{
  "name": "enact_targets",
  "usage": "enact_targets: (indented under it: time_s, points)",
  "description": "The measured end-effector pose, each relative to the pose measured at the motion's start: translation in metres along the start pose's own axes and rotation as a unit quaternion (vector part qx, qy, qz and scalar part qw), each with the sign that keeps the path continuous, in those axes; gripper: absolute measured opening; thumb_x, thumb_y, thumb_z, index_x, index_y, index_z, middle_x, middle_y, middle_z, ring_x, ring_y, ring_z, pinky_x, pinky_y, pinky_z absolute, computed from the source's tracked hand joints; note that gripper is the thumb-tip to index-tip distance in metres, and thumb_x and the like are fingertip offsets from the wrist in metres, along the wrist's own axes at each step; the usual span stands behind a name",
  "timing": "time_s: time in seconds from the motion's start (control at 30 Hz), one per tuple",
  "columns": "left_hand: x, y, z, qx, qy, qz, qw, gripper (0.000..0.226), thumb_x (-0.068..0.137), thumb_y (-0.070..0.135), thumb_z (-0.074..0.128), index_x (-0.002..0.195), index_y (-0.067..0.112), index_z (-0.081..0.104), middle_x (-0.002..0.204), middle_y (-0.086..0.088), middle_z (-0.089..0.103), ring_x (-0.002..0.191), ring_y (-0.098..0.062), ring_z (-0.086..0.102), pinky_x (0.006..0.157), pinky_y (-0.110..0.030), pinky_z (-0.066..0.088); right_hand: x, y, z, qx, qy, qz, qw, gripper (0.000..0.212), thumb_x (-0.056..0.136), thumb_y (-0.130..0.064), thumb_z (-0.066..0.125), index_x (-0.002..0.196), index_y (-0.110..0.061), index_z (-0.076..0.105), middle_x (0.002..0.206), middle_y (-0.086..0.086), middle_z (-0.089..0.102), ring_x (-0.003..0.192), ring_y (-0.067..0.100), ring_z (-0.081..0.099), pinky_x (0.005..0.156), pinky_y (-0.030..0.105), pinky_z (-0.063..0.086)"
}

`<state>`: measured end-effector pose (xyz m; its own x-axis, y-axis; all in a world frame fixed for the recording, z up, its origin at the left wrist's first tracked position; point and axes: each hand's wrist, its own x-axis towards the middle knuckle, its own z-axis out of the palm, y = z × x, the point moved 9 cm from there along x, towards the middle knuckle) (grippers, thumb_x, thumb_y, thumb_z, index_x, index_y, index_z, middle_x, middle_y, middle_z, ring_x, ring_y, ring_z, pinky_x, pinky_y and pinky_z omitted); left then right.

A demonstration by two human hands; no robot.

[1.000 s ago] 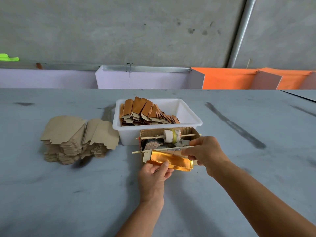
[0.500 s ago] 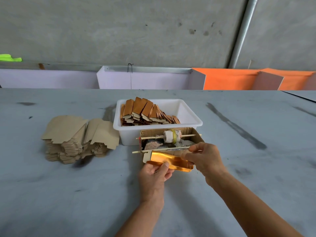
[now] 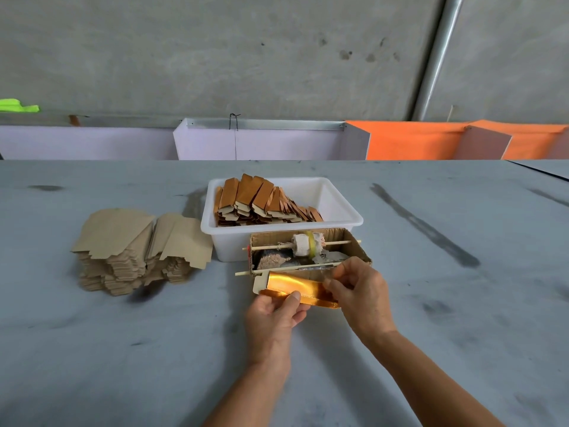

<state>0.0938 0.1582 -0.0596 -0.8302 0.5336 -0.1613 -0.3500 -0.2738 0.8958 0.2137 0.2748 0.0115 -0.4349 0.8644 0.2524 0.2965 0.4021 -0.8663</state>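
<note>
Two hands show, the left hand point(image 3: 274, 315) and the right hand point(image 3: 361, 295), with one gold-foil card point(image 3: 292, 285) between them. One white tub point(image 3: 354, 216) holds folded brown pieces point(image 3: 255, 197), too many to count. One cardboard box point(image 3: 358, 246) carries two wooden sticks point(image 3: 337, 243) and one cloth roll point(image 3: 302, 245). Two heaps of tan blanks point(image 3: 114, 235) lie on one table point(image 3: 446, 318).

A white plastic tub point(image 3: 348, 212) stands mid-tabletop, toward the far edge, with copper-faced folded cards point(image 3: 255, 198) leaning in rows at its left end. Left of it, just beside, lies a fanned stack of tan card blanks point(image 3: 123, 241). A long dark streak point(image 3: 425, 226) marks the grey tabletop point(image 3: 92, 349) toward its right edge. Beyond the far edge stand lilac panels point(image 3: 264, 143) and orange panels point(image 3: 409, 140).
</note>
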Motion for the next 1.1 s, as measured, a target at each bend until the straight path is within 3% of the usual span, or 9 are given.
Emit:
enact_targets:
  time_s: [0.13, 0.43, 0.67, 0.73, 0.87, 1.1]
  points:
    - [0.001, 0.001, -0.001, 0.004, 0.007, 0.003, 1.0, 0.008, 0.082, -0.003, 0.065, 0.081, 0.004, 0.062, 0.064, -0.005, 0.07, 0.056, -0.015, 0.068, 0.053, -0.018, 0.053, -0.001, -0.003, 0.0, -0.017, 0.013, -0.042, 0.999, 0.02, 0.082, -0.001, 0.066, 0.07, -0.015, 0.056, 0.066, 0.003, 0.064, 0.066, 0.021, 0.062, 0.063, 0.043, 0.056]
    - [0.0, 0.002, -0.002, 0.012, 0.008, 0.001, 1.0, 0.006, 0.083, -0.002, 0.065, 0.082, 0.003, 0.061, 0.064, -0.005, 0.07, 0.057, -0.014, 0.068, 0.054, -0.019, 0.054, 0.002, -0.005, 0.001, -0.053, 0.031, -0.071, 0.996, 0.027, 0.083, -0.002, 0.064, 0.067, -0.021, 0.054, 0.063, -0.006, 0.061, 0.061, 0.014, 0.06, 0.056, 0.033, 0.055]
    - [0.001, 0.0, -0.004, 0.012, 0.012, 0.002, 1.0, 0.008, 0.082, -0.003, 0.065, 0.08, 0.003, 0.061, 0.061, -0.004, 0.069, 0.055, -0.014, 0.067, 0.053, -0.018, 0.054, 0.0, 0.009, 0.001, -0.001, 0.015, -0.031, 0.999, 0.022, 0.083, 0.002, 0.063, 0.069, -0.014, 0.057, 0.068, 0.005, 0.065, 0.068, 0.025, 0.064, 0.064, 0.045, 0.056]
    - [0.002, -0.001, -0.005, 0.008, 0.015, 0.0, 1.0, 0.008, 0.082, -0.004, 0.065, 0.079, 0.002, 0.06, 0.06, -0.005, 0.069, 0.054, -0.014, 0.067, 0.053, -0.019, 0.054, 0.0, 0.009, 0.0, 0.025, 0.01, -0.018, 0.999, 0.021, 0.082, 0.003, 0.064, 0.069, -0.012, 0.058, 0.069, 0.007, 0.066, 0.068, 0.024, 0.066, 0.065, 0.041, 0.057]
    - [0.001, -0.002, -0.006, -0.003, 0.022, -0.007, 1.0, 0.008, 0.082, -0.004, 0.065, 0.078, 0.0, 0.06, 0.058, -0.007, 0.068, 0.051, -0.015, 0.066, 0.053, -0.019, 0.055, -0.005, 0.009, 0.0, 0.098, -0.013, 0.021, 0.995, 0.02, 0.077, 0.005, 0.069, 0.068, -0.01, 0.061, 0.058, -0.001, 0.062, 0.054, 0.005, 0.057, 0.052, 0.017, 0.047]
    - [-0.009, 0.006, -0.002, -0.02, 0.009, 0.002, 1.0, 0.01, 0.082, -0.007, 0.063, 0.075, 0.0, 0.061, 0.057, -0.006, 0.066, 0.052, -0.016, 0.065, 0.054, -0.023, 0.056, -0.034, 0.004, 0.012, 0.219, -0.084, 0.071, 0.969, 0.017, 0.076, 0.003, 0.072, 0.07, -0.012, 0.068, 0.055, 0.0, 0.063, 0.046, 0.004, 0.052, 0.045, 0.011, 0.04]
